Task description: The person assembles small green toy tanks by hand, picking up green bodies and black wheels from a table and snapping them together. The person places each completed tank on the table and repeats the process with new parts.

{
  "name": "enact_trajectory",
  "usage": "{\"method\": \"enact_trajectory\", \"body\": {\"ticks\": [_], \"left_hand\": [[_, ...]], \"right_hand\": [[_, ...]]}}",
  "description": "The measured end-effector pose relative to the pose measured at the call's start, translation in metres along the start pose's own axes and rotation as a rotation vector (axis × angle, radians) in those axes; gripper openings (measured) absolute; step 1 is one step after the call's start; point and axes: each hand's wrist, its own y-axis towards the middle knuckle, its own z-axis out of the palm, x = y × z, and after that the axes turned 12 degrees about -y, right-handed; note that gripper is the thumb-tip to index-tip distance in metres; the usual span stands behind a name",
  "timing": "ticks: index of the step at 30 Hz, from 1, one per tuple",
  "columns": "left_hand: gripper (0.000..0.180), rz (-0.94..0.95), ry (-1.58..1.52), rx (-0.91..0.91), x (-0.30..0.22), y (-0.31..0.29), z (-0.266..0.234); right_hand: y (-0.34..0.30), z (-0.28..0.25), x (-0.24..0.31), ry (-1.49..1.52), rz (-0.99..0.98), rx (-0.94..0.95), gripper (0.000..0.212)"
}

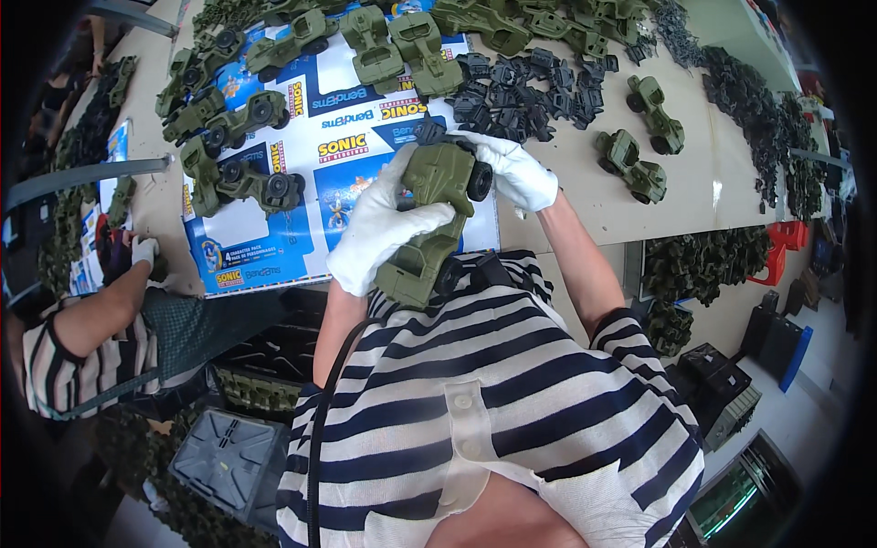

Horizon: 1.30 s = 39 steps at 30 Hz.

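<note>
A green toy military vehicle point(423, 260) with black wheels is held up near the table's front edge. My left hand point(384, 222), in a white glove, wraps round its middle, fingers along the left side and thumb across the top. At the vehicle's far end, beside a black wheel, my gloved right hand point(512, 172) has its fingers closed; what they pinch is partly hidden. A small dark grey part point(427, 131) shows at that far end. Just beyond lies a pile of dark grey plastic parts point(525, 91).
Printed blue-and-white card sheets point(356, 164) cover the table's left part, with several green vehicles point(251, 119) on them. Two more green vehicles point(630, 164) stand at the right, near heaps of dark parts point(740, 110). A co-worker's gloved hand point(144, 249) is at far left. A grey crate point(224, 461) sits below.
</note>
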Motion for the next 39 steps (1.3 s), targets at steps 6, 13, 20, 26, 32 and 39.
{"method": "enact_trajectory", "body": {"ticks": [6, 13, 20, 26, 32, 39], "left_hand": [[0.096, -0.022, 0.041, -0.005, -0.006, 0.0, 0.005], [0.097, 0.018, 0.064, 0.028, 0.005, 0.006, 0.0], [0.097, -0.044, -0.038, 0.009, 0.007, 0.006, 0.002], [0.105, 0.323, 0.372, -0.145, 0.042, 0.016, 0.017], [0.098, 0.321, -0.266, 0.042, 0.043, 0.025, -0.001], [0.072, 0.604, 0.344, -0.045, 0.056, 0.034, -0.009]], "right_hand": [[0.0, 0.002, -0.004, 0.02, -0.065, -0.074, 0.058], [0.0, -0.009, -0.005, -0.03, -0.04, 0.002, 0.056], [0.0, -0.015, -0.002, -0.192, -0.003, 0.015, 0.056], [0.009, 0.023, 0.013, -0.385, -0.166, -0.189, 0.055], [0.013, 0.058, 0.008, -0.824, -0.4, -0.483, 0.038], [0.002, 0.069, -0.025, -0.905, -0.581, -0.597, 0.039]]}}
